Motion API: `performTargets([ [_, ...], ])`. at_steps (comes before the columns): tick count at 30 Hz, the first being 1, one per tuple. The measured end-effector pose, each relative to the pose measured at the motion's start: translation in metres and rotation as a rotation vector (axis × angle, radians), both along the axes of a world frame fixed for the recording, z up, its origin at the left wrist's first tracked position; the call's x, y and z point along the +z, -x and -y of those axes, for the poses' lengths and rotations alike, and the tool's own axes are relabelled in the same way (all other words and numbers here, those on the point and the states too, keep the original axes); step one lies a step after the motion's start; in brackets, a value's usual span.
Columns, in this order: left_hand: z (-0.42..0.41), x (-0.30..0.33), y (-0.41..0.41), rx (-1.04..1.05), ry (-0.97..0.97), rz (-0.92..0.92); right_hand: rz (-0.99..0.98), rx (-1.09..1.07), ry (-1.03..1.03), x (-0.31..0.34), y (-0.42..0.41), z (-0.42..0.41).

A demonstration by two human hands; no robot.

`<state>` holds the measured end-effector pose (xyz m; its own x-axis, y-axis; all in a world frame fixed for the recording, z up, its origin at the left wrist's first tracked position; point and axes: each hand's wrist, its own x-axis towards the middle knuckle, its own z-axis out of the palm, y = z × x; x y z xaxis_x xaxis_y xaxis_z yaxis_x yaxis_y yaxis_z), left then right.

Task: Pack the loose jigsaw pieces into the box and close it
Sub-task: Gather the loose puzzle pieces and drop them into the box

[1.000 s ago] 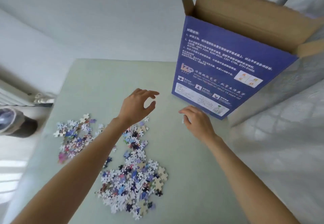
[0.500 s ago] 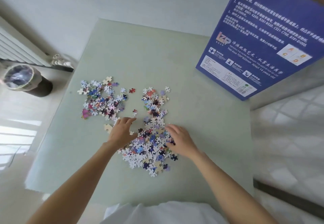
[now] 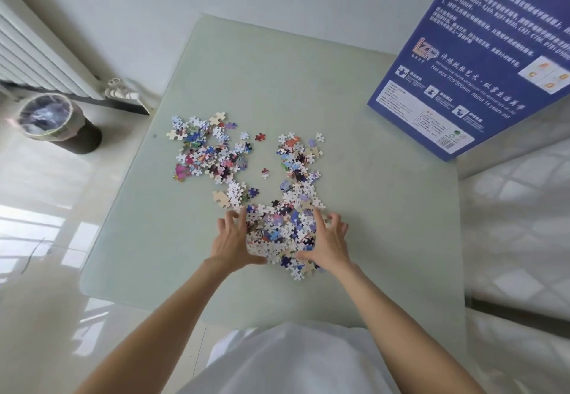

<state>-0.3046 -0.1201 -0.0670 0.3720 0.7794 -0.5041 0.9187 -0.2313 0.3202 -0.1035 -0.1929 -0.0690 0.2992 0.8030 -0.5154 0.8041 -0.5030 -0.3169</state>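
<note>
Loose jigsaw pieces lie on the pale green table [image 3: 370,208] in two patches. The near heap [image 3: 279,233] sits between my hands. My left hand [image 3: 233,239] presses against its left side and my right hand [image 3: 328,241] against its right side, fingers spread and slightly bent, thumbs toward each other under the heap. A second patch of pieces [image 3: 206,150] is spread farther left. The blue puzzle box [image 3: 481,54] stands upright at the table's far right corner; its top is out of frame.
A radiator [image 3: 40,54] runs along the left wall, with a lined waste bin [image 3: 52,119] on the floor beside it. A white quilted bed [image 3: 518,224] borders the table on the right. My white clothing [image 3: 293,362] fills the bottom of the view.
My hands left the box, dropped onto the near heap, then slid to its two sides and squeezed the pieces together. The camera tilted down, so the box top left the frame.
</note>
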Motion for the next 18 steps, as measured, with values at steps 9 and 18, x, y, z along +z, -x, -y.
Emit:
performTargets([
  [9,-0.003,-0.006,-0.032,-0.12,0.025,0.093,-0.04,0.142,-0.062,-0.002,0.022,-0.019],
  [18,-0.012,-0.011,-0.034,-0.09,-0.011,0.242,0.026,0.171,-0.14,-0.002,0.019,-0.03],
])
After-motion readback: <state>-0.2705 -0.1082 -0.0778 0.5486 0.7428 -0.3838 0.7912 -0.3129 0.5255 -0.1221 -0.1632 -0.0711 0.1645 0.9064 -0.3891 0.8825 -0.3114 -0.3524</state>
